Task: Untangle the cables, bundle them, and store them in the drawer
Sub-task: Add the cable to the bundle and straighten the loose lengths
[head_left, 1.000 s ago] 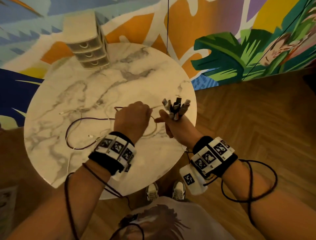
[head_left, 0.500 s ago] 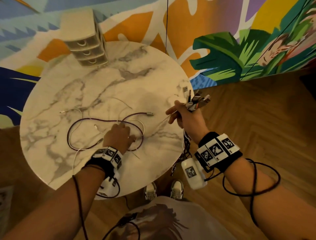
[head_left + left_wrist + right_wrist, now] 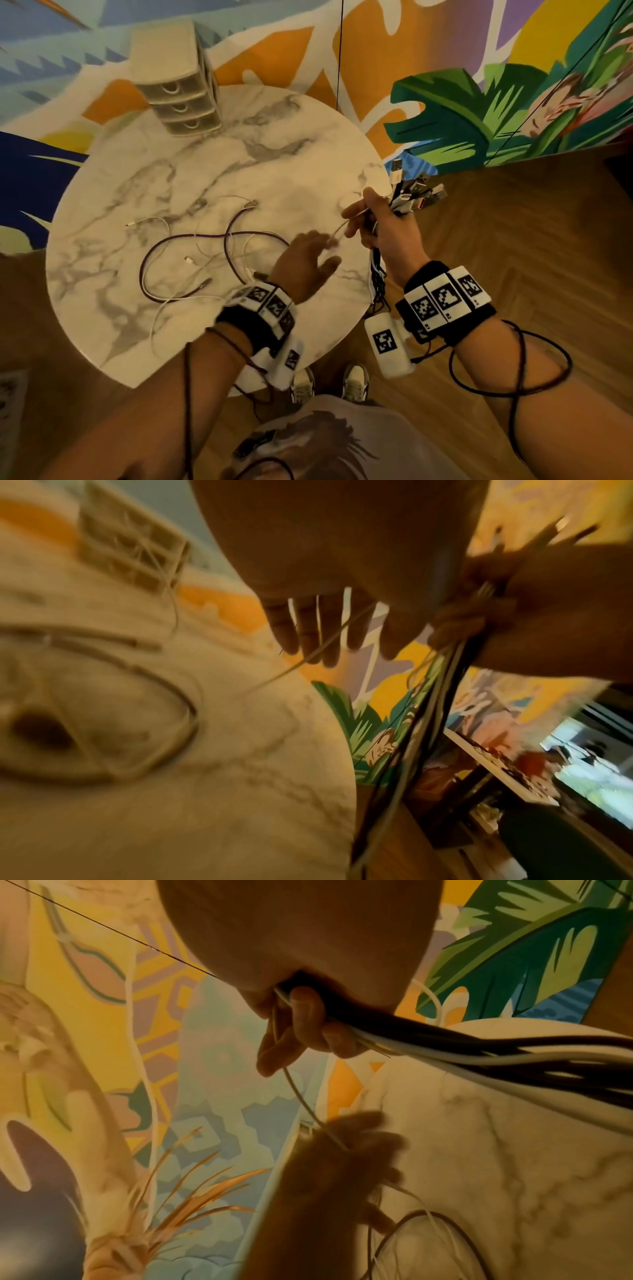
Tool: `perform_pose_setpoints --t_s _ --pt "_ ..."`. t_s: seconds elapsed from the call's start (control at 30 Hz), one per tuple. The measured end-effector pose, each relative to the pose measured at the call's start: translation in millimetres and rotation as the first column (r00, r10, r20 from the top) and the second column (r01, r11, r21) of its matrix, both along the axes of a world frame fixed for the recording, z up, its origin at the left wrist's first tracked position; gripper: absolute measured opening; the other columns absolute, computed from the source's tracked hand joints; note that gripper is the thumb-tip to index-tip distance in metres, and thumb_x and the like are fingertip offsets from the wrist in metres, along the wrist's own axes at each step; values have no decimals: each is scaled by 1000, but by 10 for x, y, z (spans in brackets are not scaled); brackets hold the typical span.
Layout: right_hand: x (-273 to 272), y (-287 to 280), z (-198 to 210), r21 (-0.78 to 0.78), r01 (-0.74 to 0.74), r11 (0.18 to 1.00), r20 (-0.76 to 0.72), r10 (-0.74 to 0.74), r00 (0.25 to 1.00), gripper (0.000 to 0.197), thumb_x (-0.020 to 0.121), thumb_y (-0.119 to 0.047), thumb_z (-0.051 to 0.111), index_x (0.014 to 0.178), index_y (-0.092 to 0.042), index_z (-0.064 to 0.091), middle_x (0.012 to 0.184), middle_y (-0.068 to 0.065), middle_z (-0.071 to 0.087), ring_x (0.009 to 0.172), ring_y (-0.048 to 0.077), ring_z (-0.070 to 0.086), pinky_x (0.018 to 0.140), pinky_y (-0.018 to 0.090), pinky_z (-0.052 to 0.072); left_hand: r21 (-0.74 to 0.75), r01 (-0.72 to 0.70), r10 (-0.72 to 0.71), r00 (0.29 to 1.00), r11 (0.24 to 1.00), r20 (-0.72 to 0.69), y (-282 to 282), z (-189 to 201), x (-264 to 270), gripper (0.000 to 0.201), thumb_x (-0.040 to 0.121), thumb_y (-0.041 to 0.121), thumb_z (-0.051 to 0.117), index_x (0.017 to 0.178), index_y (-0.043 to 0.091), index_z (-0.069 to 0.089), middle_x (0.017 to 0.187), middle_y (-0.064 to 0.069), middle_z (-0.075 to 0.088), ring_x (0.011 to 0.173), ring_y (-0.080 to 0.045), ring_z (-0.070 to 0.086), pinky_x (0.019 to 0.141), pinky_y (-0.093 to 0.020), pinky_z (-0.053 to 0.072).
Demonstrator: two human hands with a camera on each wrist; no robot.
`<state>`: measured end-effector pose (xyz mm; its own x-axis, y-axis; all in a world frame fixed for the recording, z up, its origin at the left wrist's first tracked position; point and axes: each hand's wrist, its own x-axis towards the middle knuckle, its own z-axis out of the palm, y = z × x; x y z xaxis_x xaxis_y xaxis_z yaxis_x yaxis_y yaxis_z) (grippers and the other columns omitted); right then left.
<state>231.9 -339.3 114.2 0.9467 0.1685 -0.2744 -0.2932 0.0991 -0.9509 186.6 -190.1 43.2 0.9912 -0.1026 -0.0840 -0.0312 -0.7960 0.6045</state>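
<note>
At the table edge: right hand (image 3: 387, 233) clenches a bundle of cables (image 3: 412, 195), plugs fanned upward, cords hanging past the marble table (image 3: 212, 164).
Left hand: left hand (image 3: 305, 263) open, fingers spread, a thin white cable (image 3: 337, 233) running across them to the right hand.
On the tabletop: loose cables (image 3: 205, 260) tangled.
Far rim: drawer unit (image 3: 178, 89), drawers closed.

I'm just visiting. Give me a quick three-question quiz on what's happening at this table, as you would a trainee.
1. True or false: the drawer unit has a drawer pulled open.
2. Which hand grips the bunch of cable plugs? A) left hand B) right hand
3. Fill in: the purple cable lies on the ___ table.

Key: 1 false, all three look shut. 2 B, the right hand; the left hand reaches towards a thin white cable. 3 marble.
</note>
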Motion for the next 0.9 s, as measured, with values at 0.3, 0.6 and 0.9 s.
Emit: perform_pose_setpoints --t_s 0.3,0.6,0.9 --pt "229 -410 133 71 364 929 28 -367 930 49 101 -35 41 66 -15 69 49 -2 60 47 15 39 46 24 24 385 -124 260 911 914 -322 1053 -465 -221 33 100 24 34 118 13 58 123 -11 55 114 -31 46 95 -40 35" --pt "-30 -31 -188 -45 -14 999 -84 10 996 51 101 -41 37 89 -4 71 49 4 45 45 14 32 46 25 21 579 -113 -119 930 808 348 489 265 -131 20 90 26 51 87 14 66 106 -8 59 104 -33 52 86 -45 38" --pt "-151 221 -366 -204 -164 965 -120 142 983 49 99 -29 44 70 5 63 46 6 45 40 14 36 48 27 30 443 -71 -97 934 894 345 218 298 -225 27 86 16 39 98 11 62 83 -5 62 76 -28 56 65 -38 44"
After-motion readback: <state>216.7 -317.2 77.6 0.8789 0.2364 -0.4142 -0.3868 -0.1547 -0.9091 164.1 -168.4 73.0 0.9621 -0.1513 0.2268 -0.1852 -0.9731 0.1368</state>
